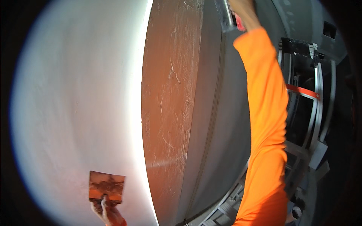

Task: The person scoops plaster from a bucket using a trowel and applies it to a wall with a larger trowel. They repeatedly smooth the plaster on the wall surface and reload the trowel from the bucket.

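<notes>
Darkly blotched, broad-bladed scraper (106,182)

"What's right of the right hand (245,13)?"
"A silver-railed frame (321,81), lower than that hand, with a red-orange crossbar (302,90)."
"Anything higher?"
"A dark square opening (329,29), farther right, slightly below the hand's level."
"And well below it?"
"A pale block (318,155) beside the frame. Right of the left hand (105,213), a ribbed grey piece (228,209)."
</notes>
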The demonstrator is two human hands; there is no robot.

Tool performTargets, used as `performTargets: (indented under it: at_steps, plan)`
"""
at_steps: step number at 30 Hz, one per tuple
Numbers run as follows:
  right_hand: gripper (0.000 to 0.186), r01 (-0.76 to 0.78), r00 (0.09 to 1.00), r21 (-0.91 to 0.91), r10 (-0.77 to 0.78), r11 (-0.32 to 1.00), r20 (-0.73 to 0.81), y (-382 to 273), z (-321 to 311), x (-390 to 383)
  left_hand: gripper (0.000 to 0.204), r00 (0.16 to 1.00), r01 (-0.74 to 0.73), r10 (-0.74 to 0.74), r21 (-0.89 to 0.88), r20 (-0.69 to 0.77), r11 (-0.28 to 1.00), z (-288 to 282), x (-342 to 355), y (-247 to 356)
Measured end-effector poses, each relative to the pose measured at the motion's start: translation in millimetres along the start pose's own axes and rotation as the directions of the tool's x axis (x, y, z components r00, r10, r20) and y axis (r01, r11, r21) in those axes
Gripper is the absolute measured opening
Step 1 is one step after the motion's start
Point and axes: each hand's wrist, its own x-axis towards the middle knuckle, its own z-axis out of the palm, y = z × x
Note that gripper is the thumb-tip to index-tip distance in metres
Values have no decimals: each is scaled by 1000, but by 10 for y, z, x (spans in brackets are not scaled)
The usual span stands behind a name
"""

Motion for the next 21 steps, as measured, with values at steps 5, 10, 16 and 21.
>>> performTargets:
  at_steps: [5, 10, 16, 21]
  plan:
    - [43, -579, 706, 661, 699, 477, 114, -239, -524, -1903, 51, 731, 645, -506, -220, 459, 732, 764, -62, 317]
    - [44, -632, 410, 773, 871, 59, 269, -468, -680, -3584, 44, 338, 907, -675, -35, 656, 421, 1308, -287, 341]
    - [45, -722, 315, 690, 863, -51, 394, -705, -858, -4569, 34, 209, 957, -765, 34, 609, 288, 1185, -438, 203]
    - [47, -818, 328, 575, 805, -20, 494, -842, -838, -4799, 39, 106, 968, -771, 113, 628, 226, 1121, -341, 46]
